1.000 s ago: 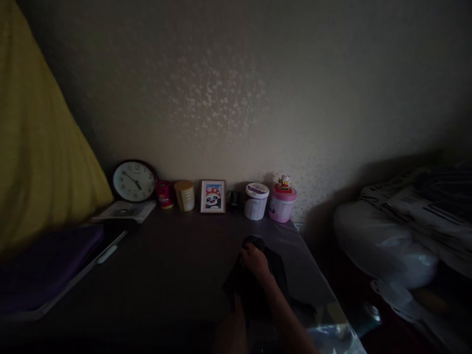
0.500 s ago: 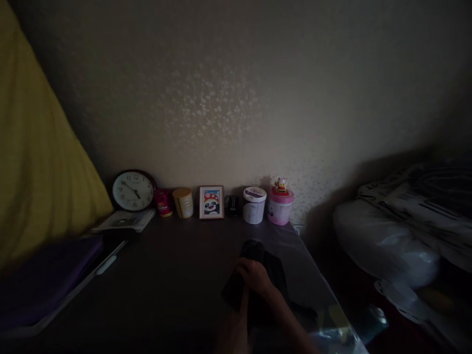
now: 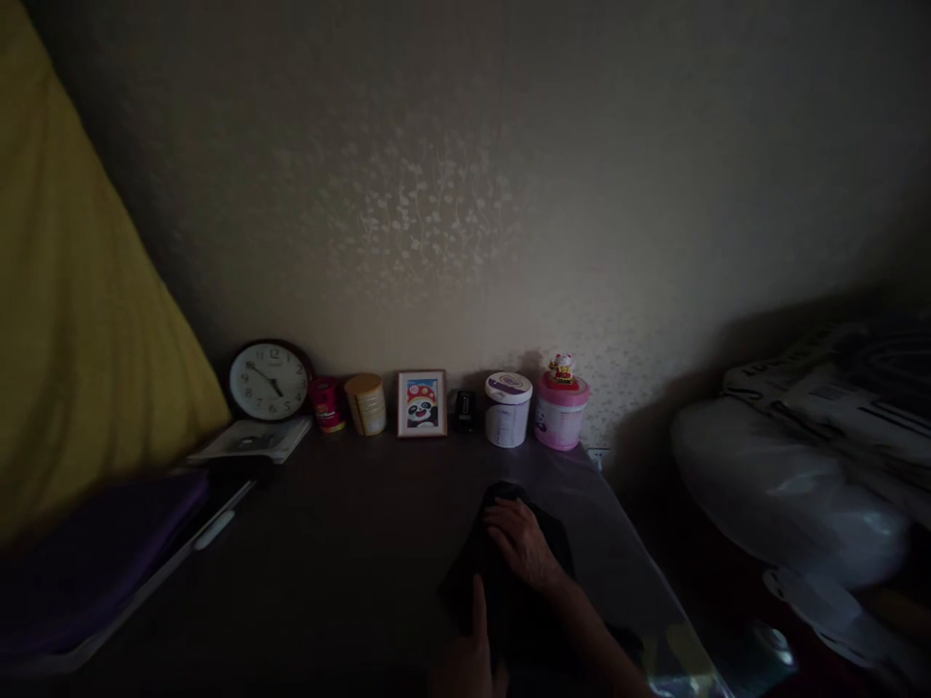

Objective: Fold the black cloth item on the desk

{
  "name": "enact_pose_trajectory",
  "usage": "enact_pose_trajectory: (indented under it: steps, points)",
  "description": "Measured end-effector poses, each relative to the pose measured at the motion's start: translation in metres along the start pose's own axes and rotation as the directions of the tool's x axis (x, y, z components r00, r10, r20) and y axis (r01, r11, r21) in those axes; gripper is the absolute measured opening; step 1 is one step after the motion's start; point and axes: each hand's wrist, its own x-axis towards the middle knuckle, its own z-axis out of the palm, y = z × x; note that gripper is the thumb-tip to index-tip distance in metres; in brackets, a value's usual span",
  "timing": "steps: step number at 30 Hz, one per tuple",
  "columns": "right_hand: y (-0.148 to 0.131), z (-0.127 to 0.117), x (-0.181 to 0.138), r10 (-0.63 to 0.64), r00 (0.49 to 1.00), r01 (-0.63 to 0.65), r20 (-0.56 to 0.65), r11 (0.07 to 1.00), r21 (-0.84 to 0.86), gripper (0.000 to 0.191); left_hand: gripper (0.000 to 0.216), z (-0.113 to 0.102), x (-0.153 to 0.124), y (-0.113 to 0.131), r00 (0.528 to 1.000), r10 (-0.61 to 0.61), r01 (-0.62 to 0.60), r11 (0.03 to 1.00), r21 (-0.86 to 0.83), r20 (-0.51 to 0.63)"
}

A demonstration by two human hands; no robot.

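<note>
A dark black item [image 3: 465, 572], soft like cloth, lies on the dark table in front of me; its kind is hard to make out in the dim light. My right hand [image 3: 522, 543] rests on its upper part, palm down, with the fingers stretched out over it. My left hand [image 3: 471, 659] is low in the view at the item's near side. Its index finger points forward, while its other fingers are mostly lost in shadow.
Along the wall stand a round clock [image 3: 269, 381], a red can [image 3: 327, 404], a yellow-lidded jar [image 3: 366, 403], a framed panda picture [image 3: 422, 403], a white tub [image 3: 507, 410] and a pink tub [image 3: 560, 419] topped by a figurine [image 3: 561, 368]. A purple item [image 3: 109, 553] lies left; plastic-wrapped bundles [image 3: 786, 485] lie right.
My hands were close together on the black item. My right hand has moved slightly forward and flattened on it; my left hand has drawn back toward me.
</note>
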Motion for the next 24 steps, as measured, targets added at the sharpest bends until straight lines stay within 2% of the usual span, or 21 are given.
enact_pose_trajectory:
  steps: [3, 6, 8, 10, 13, 15, 17, 20, 22, 24]
  points:
    - [0.025, 0.005, 0.024, 0.043, 0.999, -0.042, 0.001, 0.996, -0.074, 0.029, 0.081, -0.001, 0.001, -0.001, 1.0, -0.031, 0.031, 0.999, 0.013, 0.004]
    - [0.031, 0.001, 0.038, 0.162, 0.986, -0.165, -0.029, 0.973, -0.162, 0.029, 0.082, 0.002, 0.006, -0.004, 0.999, -0.045, 0.045, 0.999, -0.016, 0.029]
    - [0.021, -0.005, 0.034, 0.212, 0.973, -0.226, -0.097, 0.958, -0.176, 0.029, 0.083, 0.005, 0.009, -0.006, 0.998, -0.044, 0.045, 0.999, -0.031, 0.035]
    - [0.004, -0.01, 0.022, 0.177, 0.977, -0.192, -0.121, 0.974, -0.122, 0.029, 0.084, 0.004, 0.01, -0.006, 0.998, -0.051, 0.052, 0.998, -0.023, 0.03]
    - [-0.02, -0.011, 0.003, 0.077, 0.997, -0.077, 0.006, 0.997, -0.017, 0.027, 0.082, -0.002, 0.009, -0.003, 0.997, -0.059, 0.059, 0.998, -0.004, 0.042]
    - [-0.023, -0.006, 0.0, 0.087, 0.995, -0.086, 0.058, 0.996, -0.015, 0.029, 0.082, -0.006, 0.006, -0.002, 0.998, -0.049, 0.05, 0.998, -0.023, 0.051]
    - [-0.016, 0.0, 0.006, 0.162, 0.986, -0.16, 0.035, 0.985, -0.064, 0.031, 0.083, -0.008, 0.005, -0.002, 0.999, -0.032, 0.034, 0.997, -0.067, 0.037]
    - [0.007, 0.005, 0.02, 0.286, 0.954, -0.297, -0.092, 0.945, -0.135, 0.031, 0.083, -0.006, 0.005, -0.007, 1.0, -0.003, -0.001, 0.988, -0.154, -0.025]
    - [0.023, 0.005, 0.021, 0.331, 0.927, -0.352, -0.175, 0.93, -0.108, 0.032, 0.081, -0.005, 0.004, -0.012, 0.996, 0.024, -0.04, 0.979, -0.201, -0.08]
    - [0.037, 0.0, 0.013, 0.376, 0.9, -0.385, -0.22, 0.923, 0.001, 0.032, 0.078, -0.008, 0.001, -0.016, 0.99, 0.035, -0.066, 0.972, -0.227, -0.136]
